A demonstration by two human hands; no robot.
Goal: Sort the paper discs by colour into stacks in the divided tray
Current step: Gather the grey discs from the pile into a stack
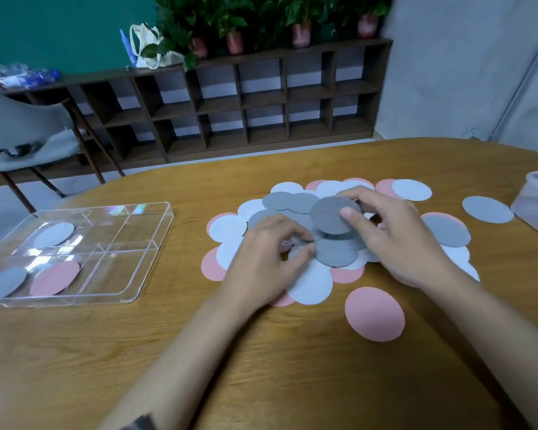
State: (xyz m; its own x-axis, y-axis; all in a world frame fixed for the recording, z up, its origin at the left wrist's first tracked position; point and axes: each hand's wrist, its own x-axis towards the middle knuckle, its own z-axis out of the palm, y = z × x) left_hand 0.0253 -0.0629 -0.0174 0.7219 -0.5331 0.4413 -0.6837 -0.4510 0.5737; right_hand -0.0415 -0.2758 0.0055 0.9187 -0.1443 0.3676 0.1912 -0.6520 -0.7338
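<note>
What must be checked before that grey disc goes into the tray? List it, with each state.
1. Grey disc pinched by the right hand: ok.
2. Only one disc in that pinch: cannot tell.
3. Left hand free of the pile: not ok, its fingers are curled among the discs.
4. Tray has a grey compartment: ok, sorted grey disc at its near left corner.
5. Sorted pink disc and sorted white disc in separate compartments: ok.

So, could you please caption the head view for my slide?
Right hand holds a grey disc over the mixed pile; divided tray at left.
</note>
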